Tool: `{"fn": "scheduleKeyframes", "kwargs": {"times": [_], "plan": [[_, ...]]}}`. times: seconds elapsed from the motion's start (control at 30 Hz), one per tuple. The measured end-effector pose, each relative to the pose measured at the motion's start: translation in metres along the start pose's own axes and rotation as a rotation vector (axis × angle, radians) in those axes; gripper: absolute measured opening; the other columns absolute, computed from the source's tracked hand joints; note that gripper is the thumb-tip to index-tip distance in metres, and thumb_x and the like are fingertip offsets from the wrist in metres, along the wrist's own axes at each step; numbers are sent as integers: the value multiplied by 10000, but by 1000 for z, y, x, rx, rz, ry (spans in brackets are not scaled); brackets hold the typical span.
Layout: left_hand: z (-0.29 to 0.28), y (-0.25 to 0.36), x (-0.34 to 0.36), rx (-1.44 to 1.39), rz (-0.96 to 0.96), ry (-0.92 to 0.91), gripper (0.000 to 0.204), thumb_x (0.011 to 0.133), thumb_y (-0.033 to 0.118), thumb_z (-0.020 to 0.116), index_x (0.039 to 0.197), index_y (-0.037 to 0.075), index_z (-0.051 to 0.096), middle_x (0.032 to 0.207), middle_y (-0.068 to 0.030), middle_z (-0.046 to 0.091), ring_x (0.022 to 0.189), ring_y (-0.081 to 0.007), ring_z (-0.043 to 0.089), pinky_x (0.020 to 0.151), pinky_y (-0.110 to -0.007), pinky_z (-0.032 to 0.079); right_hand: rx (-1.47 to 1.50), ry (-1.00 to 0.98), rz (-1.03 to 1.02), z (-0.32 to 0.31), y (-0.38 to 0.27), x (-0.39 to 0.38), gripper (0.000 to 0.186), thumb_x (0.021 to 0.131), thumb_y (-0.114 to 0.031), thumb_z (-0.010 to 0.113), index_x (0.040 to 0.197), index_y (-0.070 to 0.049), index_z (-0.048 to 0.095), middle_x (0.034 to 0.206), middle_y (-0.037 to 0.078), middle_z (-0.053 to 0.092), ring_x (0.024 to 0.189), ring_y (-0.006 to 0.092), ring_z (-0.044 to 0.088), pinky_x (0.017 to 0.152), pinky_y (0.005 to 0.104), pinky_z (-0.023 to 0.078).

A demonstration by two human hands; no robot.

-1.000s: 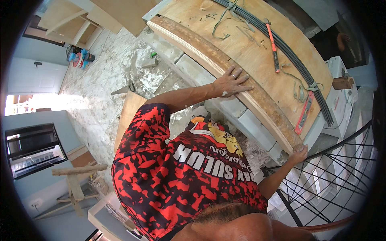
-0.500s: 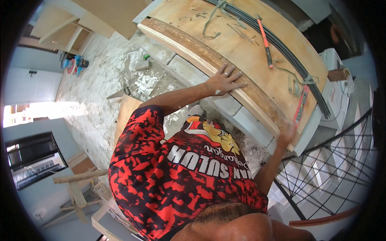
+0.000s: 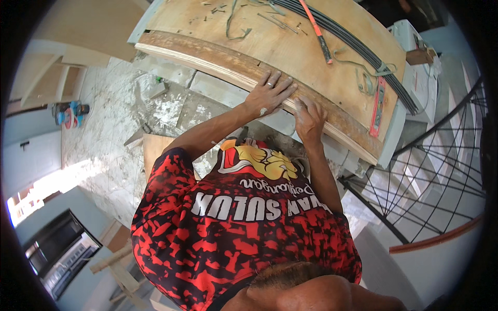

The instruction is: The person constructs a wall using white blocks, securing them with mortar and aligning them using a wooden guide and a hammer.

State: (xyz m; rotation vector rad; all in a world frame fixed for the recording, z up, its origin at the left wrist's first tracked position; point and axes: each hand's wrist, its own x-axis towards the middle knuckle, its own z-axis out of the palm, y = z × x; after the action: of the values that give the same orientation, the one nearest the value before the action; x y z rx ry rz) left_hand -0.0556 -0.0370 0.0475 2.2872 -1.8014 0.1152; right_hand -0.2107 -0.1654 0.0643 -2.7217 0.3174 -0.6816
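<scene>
A long brown wooden plank (image 3: 207, 53) with a pale layered edge lies along the near side of a plywood panel (image 3: 290, 59). My left hand (image 3: 270, 94) rests on this plank with its fingers stretched over the top; a ring is on one finger. Close beside it, my right hand (image 3: 310, 120) has its fingers bent over the plank's near edge, and the thumb's underside is hidden. Beyond them on the panel are a hammer (image 3: 319, 39) with an orange and black handle, a red spirit level (image 3: 378, 106) and a bundle of thin dark rods (image 3: 358, 49).
Small nails (image 3: 218, 9) and green straps (image 3: 365, 82) lie on the panel. Pale blocks (image 3: 212, 86) sit under its near side. At right stands a black metal lattice (image 3: 420, 173). A blue tool (image 3: 71, 114) is on the dusty floor at left.
My right hand has come leftward along the plank from its right end to beside my left hand. The view has shifted, so the panel sits further left and higher.
</scene>
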Motion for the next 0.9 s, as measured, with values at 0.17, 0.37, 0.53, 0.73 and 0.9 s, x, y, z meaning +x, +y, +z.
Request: {"fn": "scheduleKeyframes", "kwargs": {"times": [0.17, 0.37, 0.53, 0.73, 0.9], "plan": [[-10, -27, -18, 16, 108, 71, 729, 760, 341, 697, 1420, 194, 423, 1486, -20, 393, 1362, -270, 370, 1145, -504, 218, -57, -13, 28, -1, -1, -5, 388, 738, -147, 750, 1120, -127, 683, 1186, 30, 627, 1043, 248, 560, 898, 423, 371], [-23, -111, -48, -84, 266, 103, 485, 829, 223, 613, 1311, 222, 556, 1374, 9, 529, 1304, -217, 452, 1143, -484, 239, -106, 25, 64, 5, -8, -7, 379, 749, -107, 733, 1124, -115, 678, 1200, 39, 631, 1068, 245, 561, 905, 426, 375], [-12, -121, -49, -70, 364, 285, 506, 756, 197, 664, 1258, 207, 601, 1343, 2, 557, 1286, -215, 477, 1126, -471, 276, -221, 94, 121, 18, -22, -14, 323, 779, -100, 684, 1101, -106, 693, 1221, 48, 627, 1107, 253, 560, 961, 462, 370], [-13, -122, -49, -83, 381, 295, 557, 706, 206, 668, 1259, 196, 600, 1345, -17, 555, 1297, -226, 463, 1110, -491, 280, -259, 208, 162, 40, -51, -9, 290, 791, -24, 637, 1061, -105, 707, 1218, 69, 626, 1111, 284, 575, 1028, 488, 351], [-22, -121, -48, -117, 386, 252, 537, 708, 175, 635, 1245, 199, 608, 1329, -17, 570, 1264, -230, 492, 1101, -491, 289, -143, 220, 132, 57, -69, 12, 300, 791, 4, 630, 1060, -107, 703, 1121, 90, 653, 1101, 293, 580, 990, 486, 391]]}}
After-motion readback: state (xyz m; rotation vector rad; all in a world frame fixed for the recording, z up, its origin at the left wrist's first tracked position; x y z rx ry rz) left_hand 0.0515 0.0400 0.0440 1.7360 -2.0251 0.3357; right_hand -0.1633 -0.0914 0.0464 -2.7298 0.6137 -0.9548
